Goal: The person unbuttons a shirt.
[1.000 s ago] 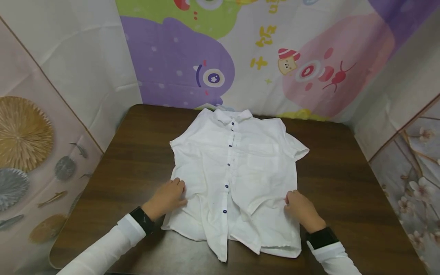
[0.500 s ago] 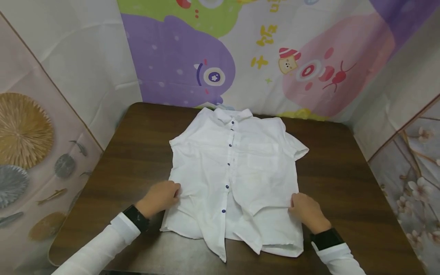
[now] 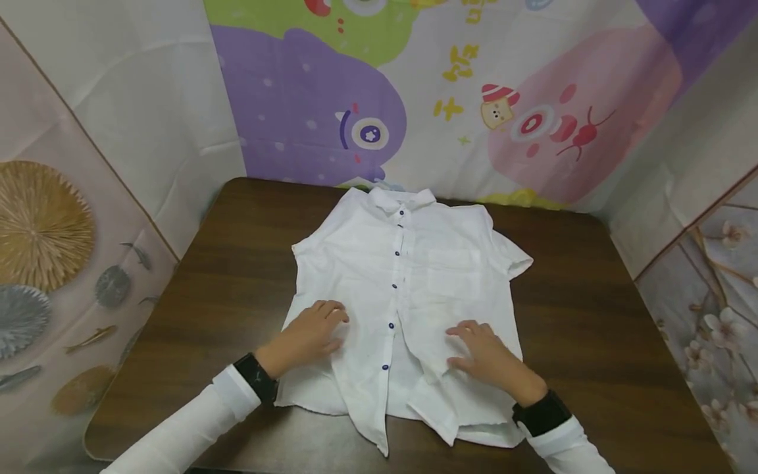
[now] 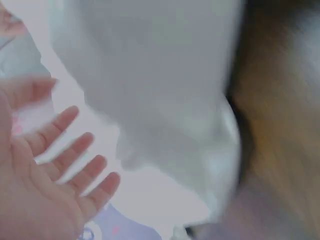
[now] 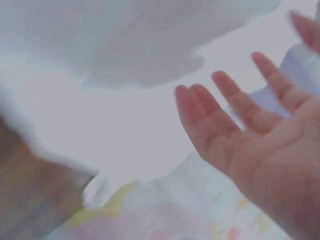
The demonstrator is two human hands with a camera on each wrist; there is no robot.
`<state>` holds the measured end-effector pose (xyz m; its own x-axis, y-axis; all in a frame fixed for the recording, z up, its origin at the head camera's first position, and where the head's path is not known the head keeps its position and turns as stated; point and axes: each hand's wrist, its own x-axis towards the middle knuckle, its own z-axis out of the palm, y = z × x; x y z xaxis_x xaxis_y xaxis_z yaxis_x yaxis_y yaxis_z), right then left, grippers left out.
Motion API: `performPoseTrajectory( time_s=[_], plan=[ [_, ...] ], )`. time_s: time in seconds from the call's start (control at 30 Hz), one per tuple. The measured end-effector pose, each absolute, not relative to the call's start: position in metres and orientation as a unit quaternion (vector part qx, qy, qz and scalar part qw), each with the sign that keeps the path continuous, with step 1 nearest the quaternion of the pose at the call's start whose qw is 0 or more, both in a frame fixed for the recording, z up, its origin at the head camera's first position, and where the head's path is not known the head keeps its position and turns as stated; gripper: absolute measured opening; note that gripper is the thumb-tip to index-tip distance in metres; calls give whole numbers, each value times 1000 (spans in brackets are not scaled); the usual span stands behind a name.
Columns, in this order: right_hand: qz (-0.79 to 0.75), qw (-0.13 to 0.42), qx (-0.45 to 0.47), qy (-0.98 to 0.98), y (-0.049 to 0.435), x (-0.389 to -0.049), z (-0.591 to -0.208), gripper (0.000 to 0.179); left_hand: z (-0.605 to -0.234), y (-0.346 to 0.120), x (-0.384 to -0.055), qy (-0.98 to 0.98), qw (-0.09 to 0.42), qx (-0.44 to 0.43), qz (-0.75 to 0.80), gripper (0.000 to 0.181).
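Note:
A white short-sleeved shirt (image 3: 367,276) with dark blue buttons lies face up, its collar toward the far side and its two pointed front tails toward me. Over the shirt's lower left front is my left hand (image 3: 310,332), fingers spread and slightly bent. My right hand (image 3: 488,355) is over the lower right front in a similar pose. Both wrist views show the palms bare: the left palm (image 4: 45,185) and the right palm (image 5: 270,150) have nothing between the loosely spread fingers. The shirt's left sleeve in the head view is tucked out of sight.
The shirt rests on a dark brown wooden table (image 3: 237,263) with rounded corners. A cartoon-printed curtain (image 3: 450,151) hangs behind the far edge. Patterned cloth panels stand on both sides, one with gold and silver discs (image 3: 41,224), the other with blossoms (image 3: 725,329).
Both hands have let go of the shirt's side edges and moved inward over its front. The creases at the lower sides look smoother, and the shirt stays in place.

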<state>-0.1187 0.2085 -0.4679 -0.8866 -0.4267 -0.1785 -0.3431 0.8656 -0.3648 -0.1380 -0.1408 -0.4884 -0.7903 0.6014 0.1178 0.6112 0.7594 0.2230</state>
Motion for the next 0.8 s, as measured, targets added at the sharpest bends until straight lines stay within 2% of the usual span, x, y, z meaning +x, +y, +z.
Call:
performPoseTrajectory(
  time_s=[0.07, 0.13, 0.27, 0.8],
  plan=[
    [-157, 162, -223, 948, 190, -114, -473, 57, -495, -131, -139, -934, -23, -336, -123, 51],
    [-138, 193, -232, 943, 173, -109, -479, 65, -500, -123, -138, -936, -75, -327, -107, 70],
    [-103, 222, -214, 946, 149, -100, -489, 74, -505, -115, -129, -945, -138, -284, -81, 88],
    [-95, 284, -172, 938, 147, -89, -474, 84, -486, -130, -108, -950, -181, -244, -65, 83]
  ],
)
